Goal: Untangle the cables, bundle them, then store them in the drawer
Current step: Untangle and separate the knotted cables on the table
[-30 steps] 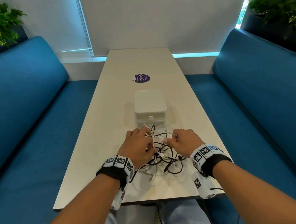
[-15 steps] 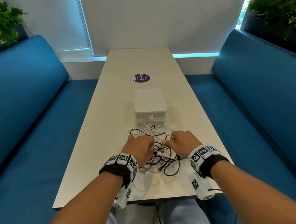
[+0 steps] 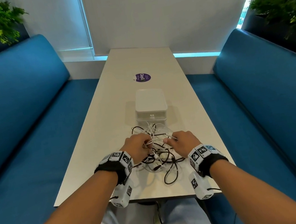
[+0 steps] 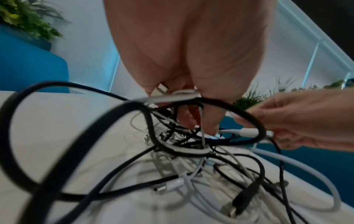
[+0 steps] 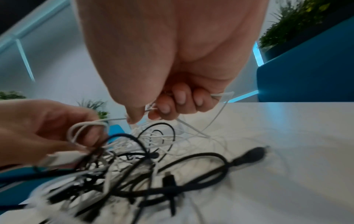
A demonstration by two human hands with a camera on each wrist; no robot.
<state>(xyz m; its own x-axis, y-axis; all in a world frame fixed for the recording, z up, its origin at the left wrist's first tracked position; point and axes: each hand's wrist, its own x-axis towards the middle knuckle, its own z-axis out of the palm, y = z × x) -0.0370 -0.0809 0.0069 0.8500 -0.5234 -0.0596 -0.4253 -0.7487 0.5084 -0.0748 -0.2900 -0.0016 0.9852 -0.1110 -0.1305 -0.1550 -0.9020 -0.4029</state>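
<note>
A tangle of black and white cables [image 3: 157,153] lies on the near part of the white table [image 3: 97,139], partly lifted between my hands. My left hand [image 3: 139,146] grips a clump of white and black cable loops [image 4: 172,97] in its curled fingers. My right hand [image 3: 181,140] pinches a thin white cable [image 5: 220,94], with its fingers curled round it. A white cable plug [image 4: 247,131] shows by my right hand in the left wrist view. The small white drawer box [image 3: 150,106] stands just beyond the tangle, its drawer pushed in.
A purple round sticker [image 3: 143,77] lies on the table farther back. Blue sofa benches [image 3: 18,117] run along both sides, with potted plants [image 3: 285,6] behind them. The table's near edge [image 3: 157,197] lies just under my wrists.
Both hands have drawn back toward me and lifted slightly with the cables. A black loop now trails toward the drawer box and another hangs near the table's front edge.
</note>
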